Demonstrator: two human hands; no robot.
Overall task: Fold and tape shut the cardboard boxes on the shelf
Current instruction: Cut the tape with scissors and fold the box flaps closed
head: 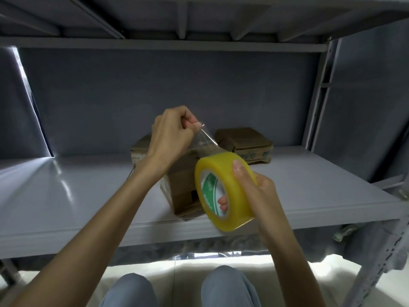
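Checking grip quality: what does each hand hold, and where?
Right hand grips the tape roll through its core; left hand pinches the tape's free end.

Left hand (171, 131) pinching, raised; right hand (250, 187) curled, gripping.

Both forearms are bare up to the frame's edge — no sleeve, watch or ring is seen on the left hand (171, 131) or the right hand (257, 185). The fingernails are kept short and unpainted. The legs (228, 286) are covered in light blue-grey trousers — plain cloth, softly creased.
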